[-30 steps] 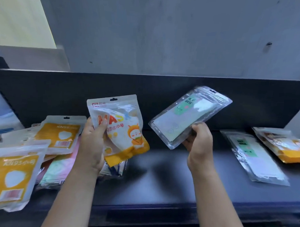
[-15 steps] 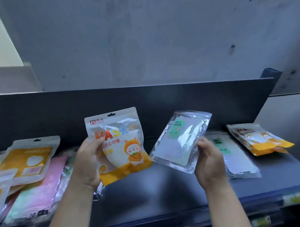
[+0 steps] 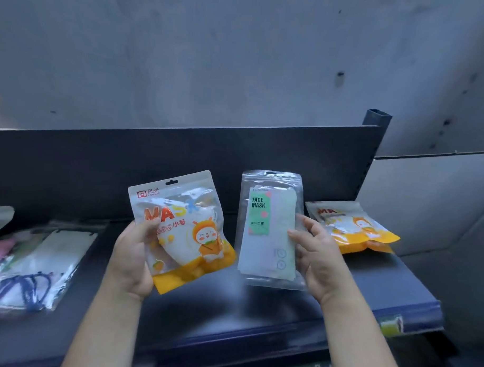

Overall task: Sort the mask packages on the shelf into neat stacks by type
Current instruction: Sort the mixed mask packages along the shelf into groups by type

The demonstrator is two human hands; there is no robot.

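Note:
My left hand [image 3: 135,255] grips an orange-and-white cartoon mask pack [image 3: 184,228] by its left edge, upright above the shelf. My right hand [image 3: 315,257] holds a clear "FACE MASK" pack [image 3: 269,231] by its right edge, also upright. Behind my right hand, an identical orange cartoon mask pack [image 3: 354,228] lies on the dark shelf [image 3: 231,306] at the right. Whether another clear pack lies behind the held one, I cannot see.
A loose pile of clear and pink mask packs [image 3: 32,266] lies at the left of the shelf. The dark back panel [image 3: 181,153] rises behind, ending at a post [image 3: 374,124] on the right. A price label [image 3: 392,326] sits on the front rail.
The view has swung right. My right hand has turned the clear pack upright and brought it over the right side of the shelf. The left hand keeps the orange pack.

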